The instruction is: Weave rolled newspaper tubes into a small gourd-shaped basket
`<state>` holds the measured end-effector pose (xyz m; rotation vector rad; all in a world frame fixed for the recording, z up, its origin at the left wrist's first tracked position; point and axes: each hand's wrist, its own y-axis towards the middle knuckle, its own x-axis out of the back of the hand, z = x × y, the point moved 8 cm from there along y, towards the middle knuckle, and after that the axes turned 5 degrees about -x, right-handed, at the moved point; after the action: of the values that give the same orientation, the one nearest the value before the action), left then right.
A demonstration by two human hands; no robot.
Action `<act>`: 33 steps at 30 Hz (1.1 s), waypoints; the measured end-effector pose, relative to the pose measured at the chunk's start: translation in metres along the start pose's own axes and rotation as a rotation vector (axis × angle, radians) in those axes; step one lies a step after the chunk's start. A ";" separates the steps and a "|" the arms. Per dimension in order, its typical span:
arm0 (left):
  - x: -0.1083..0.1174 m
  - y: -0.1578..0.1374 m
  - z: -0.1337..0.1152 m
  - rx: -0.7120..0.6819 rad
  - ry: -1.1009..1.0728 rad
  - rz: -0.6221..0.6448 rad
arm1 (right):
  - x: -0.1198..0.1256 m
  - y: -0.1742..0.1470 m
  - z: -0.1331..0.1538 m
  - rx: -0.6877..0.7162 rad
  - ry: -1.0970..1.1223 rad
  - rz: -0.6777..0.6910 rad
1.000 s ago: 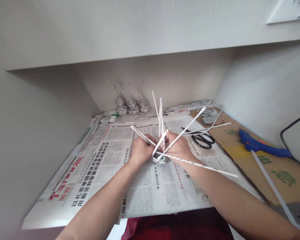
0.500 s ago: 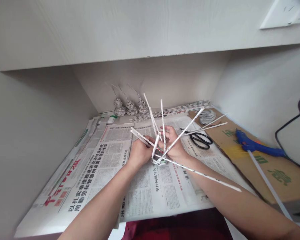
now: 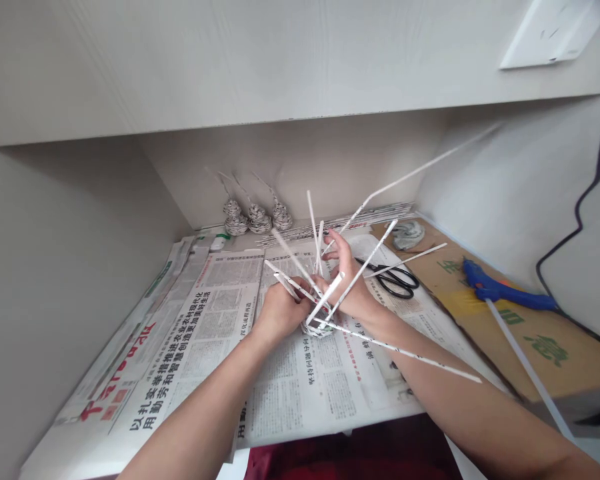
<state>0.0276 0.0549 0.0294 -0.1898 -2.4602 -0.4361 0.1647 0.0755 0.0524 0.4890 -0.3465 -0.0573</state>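
Two bare hands work close together on a small woven paper piece (image 3: 321,329) over spread newspaper (image 3: 215,333).
The left hand (image 3: 283,308) is closed on the piece's left side, among the white paper sticks (image 3: 363,269) fanning from its rim; the right hand (image 3: 350,287), just beside it, has its fingers raised along a long bent paper strand (image 3: 420,168), and whether they pinch it I cannot tell. Black-handled scissors (image 3: 404,288) lie behind the right forearm, near a blue glue gun (image 3: 510,293) on cardboard (image 3: 500,347). Three gourd-shaped woven pieces (image 3: 259,220) stand by the back wall (image 3: 330,160).
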 end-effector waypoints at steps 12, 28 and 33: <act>-0.010 0.000 -0.001 -0.072 -0.056 -0.008 | -0.015 0.000 -0.029 -0.283 0.290 0.013; -0.012 -0.001 -0.001 -0.107 -0.014 -0.011 | 0.003 0.011 -0.043 -0.469 0.696 -0.102; -0.009 -0.002 -0.011 -0.103 0.041 0.026 | 0.007 0.009 -0.050 -0.564 0.721 -0.144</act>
<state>0.0399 0.0489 0.0315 -0.2528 -2.3946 -0.5500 0.1874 0.1052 0.0178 -0.0453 0.4108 -0.1090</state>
